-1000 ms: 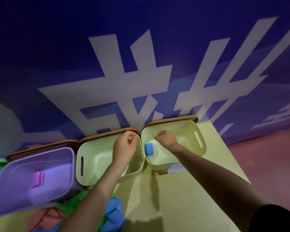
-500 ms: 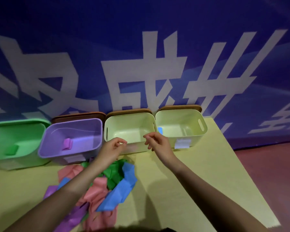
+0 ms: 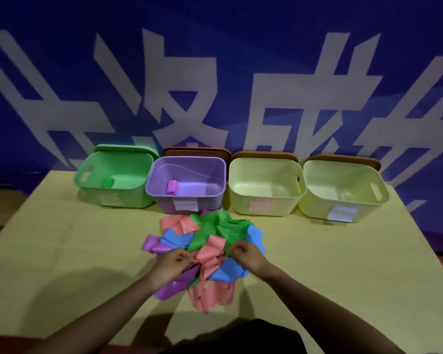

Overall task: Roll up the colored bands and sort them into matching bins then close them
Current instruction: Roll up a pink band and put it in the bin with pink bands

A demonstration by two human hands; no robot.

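1. Pink band (image 3: 211, 251) lay on top of the mixed pile of bands (image 3: 207, 241) at the table's near middle, just in front of the bins. I had both hands on it.
2. My left hand (image 3: 173, 261) pinched its left edge, fingers curled in; my right hand (image 3: 246, 254) pinched the right edge the same way. Neither grip was wide, just fingertips closed on the strip.
3. Change: a second ago both hands were up over the rightmost pale yellow bin (image 3: 343, 192), with a blue roll in it. They came back to the pile empty and took the pink band. That roll can't be seen now; the front wall hides the bin floor.
4. Meaning, as I judged it: the blue drop was done and a new cycle began, rolling pink next, probably for the other pale yellow bin (image 3: 265, 194) with the pinkish label.
5. Green bin (image 3: 113, 180) held a green roll (image 3: 107, 182); purple bin (image 3: 187, 185) held a purple roll (image 3: 172, 187).
6. All four bins stood open, lids propped behind, on the yellow table (image 3: 343, 264). Plenty of loose bands left, closing far off.
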